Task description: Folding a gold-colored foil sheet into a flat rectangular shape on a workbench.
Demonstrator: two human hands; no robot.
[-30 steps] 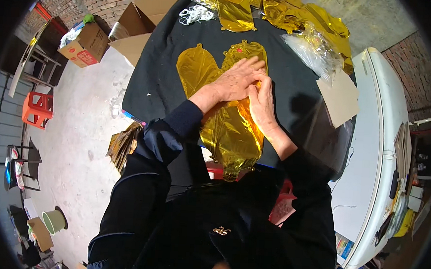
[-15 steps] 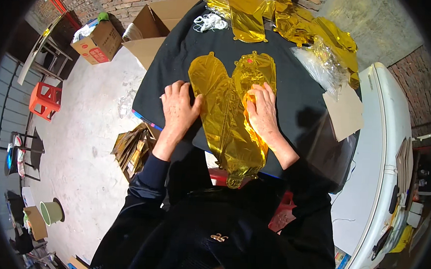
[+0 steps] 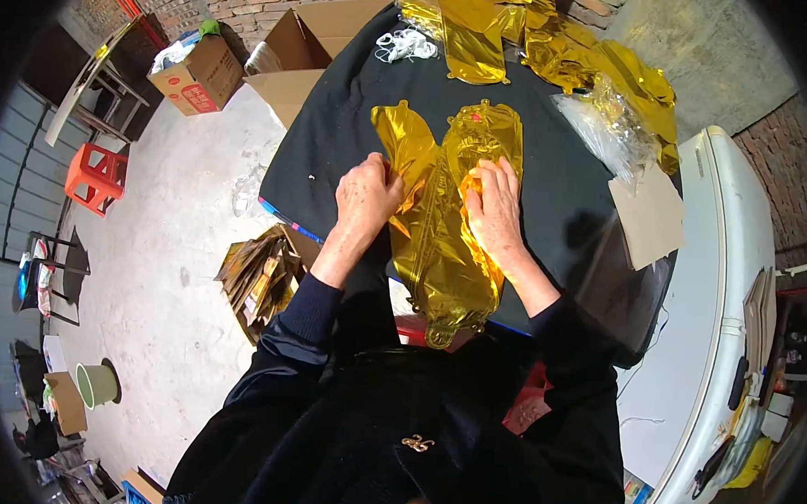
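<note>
A flat, uninflated gold foil balloon lies lengthwise on the black-covered table, its upper end split into two lobes and its lower end hanging over the near edge. My left hand is closed on the left lobe's outer edge, which creases and folds inward there. On the other side, my right hand curls over the right edge, with crumpled foil bunched under its fingers; the fingertips are partly hidden. A small red spot shows near the top of the right lobe.
More gold foil and clear plastic bags lie at the table's far side, near white string. A cardboard piece sits at right, beside a white appliance. Left stand a box of folded foil and a red stool.
My left hand has gone from lying spread beside the balloon to gripping its left edge, folding the lobe inward. The right hand has stayed on the right edge. The whole view has shifted slightly.
</note>
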